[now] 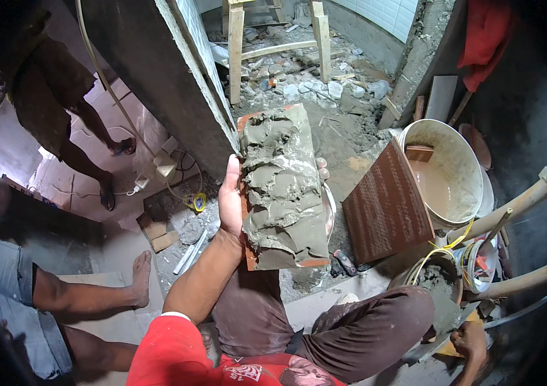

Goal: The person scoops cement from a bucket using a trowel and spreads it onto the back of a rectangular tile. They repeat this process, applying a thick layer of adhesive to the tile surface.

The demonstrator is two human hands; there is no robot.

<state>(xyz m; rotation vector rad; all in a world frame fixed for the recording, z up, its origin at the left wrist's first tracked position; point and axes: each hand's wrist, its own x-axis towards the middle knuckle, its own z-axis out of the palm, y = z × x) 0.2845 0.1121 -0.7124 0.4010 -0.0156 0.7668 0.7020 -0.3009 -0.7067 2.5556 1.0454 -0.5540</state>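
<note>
My left hand [230, 202] holds up a reddish-brown tile [316, 263] from beneath, thumb along its left edge and fingertips showing at the right edge. A thick, ridged layer of wet grey mortar [283, 186] covers most of the tile's upward face. At the lower right, my right hand [470, 340] is closed round the handle end of a trowel [464, 314], its blade partly hidden by mortar. The trowel is at the rim of a mortar bucket [408, 273], which contains more grey mortar [437, 280].
A brown tile [389, 202] leans against a large white bucket [479, 186] of murky water. Rubble [299, 77] lies below a wooden trestle [235, 55]. One person [51, 83] stands at the upper left; another's bare leg [93, 291] extends in from the left. A cable [103, 71] hangs there.
</note>
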